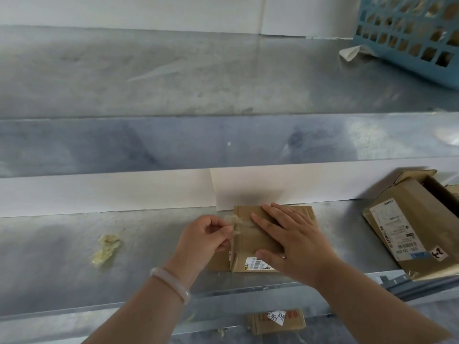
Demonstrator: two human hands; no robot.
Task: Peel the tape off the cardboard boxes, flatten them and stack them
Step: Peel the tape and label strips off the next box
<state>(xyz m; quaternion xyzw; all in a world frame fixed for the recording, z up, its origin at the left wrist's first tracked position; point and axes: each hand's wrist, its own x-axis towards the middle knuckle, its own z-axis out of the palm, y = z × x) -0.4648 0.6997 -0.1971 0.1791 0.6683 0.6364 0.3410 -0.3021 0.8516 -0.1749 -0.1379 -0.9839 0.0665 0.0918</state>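
We kept a small cardboard box (258,242) on the metal desk (149,244), close against the white wall behind it. Our right hand (290,242) lay flat and open across the box top, its fingers (267,224) spread and gripping nothing. Our left hand (206,235), just left of the box, had its fingers (223,229) pinched on a strip of clear tape (234,223) lifting from the box's left edge. A white barcode label (258,264) sat on the box's near side, its print too small to read. A pale bangle (171,281) circled the left wrist.

Left of the box lay a crumpled wad of peeled tape (106,249). Well right of the box rested a larger box (412,229), its shipping label blurred, with a sticker seeming to read "27". Below the box, on a lower level, a flattened carton (278,321) carried a handwritten slip seeming to read "5391". Far above and right of the box stood a blue basket (409,33) on a shelf.
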